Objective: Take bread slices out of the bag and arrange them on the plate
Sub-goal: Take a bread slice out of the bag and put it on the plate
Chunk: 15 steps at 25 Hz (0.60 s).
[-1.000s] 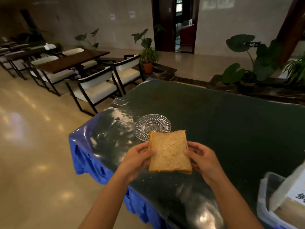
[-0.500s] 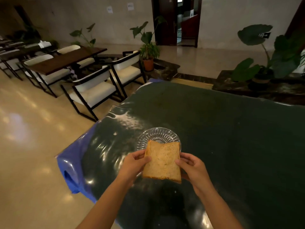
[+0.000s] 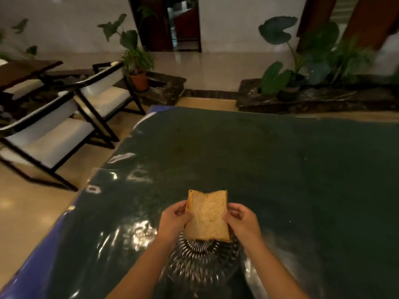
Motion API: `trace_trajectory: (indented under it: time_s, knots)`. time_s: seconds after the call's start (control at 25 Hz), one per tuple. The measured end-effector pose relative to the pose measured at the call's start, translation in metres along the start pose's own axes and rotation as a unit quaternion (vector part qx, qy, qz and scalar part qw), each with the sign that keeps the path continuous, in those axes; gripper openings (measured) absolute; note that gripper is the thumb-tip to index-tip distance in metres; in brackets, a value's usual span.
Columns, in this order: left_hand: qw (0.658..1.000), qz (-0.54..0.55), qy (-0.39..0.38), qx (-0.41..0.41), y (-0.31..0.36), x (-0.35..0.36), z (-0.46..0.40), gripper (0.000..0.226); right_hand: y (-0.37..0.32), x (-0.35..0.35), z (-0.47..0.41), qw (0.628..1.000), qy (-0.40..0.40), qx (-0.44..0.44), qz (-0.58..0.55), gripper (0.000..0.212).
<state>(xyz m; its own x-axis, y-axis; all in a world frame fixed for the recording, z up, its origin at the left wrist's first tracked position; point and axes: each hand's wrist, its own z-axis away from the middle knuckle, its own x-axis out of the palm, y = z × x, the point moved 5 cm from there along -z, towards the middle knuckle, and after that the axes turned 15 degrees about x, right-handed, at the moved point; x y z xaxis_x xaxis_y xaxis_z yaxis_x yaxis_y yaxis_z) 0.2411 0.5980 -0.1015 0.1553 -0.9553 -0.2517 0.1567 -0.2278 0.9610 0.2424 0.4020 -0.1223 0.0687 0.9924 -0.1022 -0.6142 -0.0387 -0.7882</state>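
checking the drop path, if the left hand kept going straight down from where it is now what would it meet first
Probably the glass plate. The left hand grips the bread slice with the right hand just above it, and the plate's ribbed rim shows directly below. Depth is unclear, so it could meet the table beside the rim.

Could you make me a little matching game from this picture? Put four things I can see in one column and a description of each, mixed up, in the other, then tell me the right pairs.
Things:
1. bread slice
2. glass plate
3. table cover
4. flower pot

Descriptions:
A. dark green, spread flat
B. orange, on the floor by the chairs
C. tan, held between the left hand and right hand
D. clear and ribbed, lying under the hands

Pairs: 1-C, 2-D, 3-A, 4-B
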Motion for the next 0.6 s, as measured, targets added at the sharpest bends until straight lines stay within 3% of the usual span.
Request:
trace_trajectory:
  time_s: [0.32,0.6]
  knots:
    - [0.996,-0.024,-0.076,0.031,-0.045,0.015,-0.066,0.037,0.011,0.019,-0.049,0.988,0.143,-0.001,0.066,0.027]
    - [0.984,-0.101,-0.117,0.093,-0.053,0.020,-0.079,0.040,0.010,0.025,-0.050,0.967,0.200,-0.043,0.152,0.025]
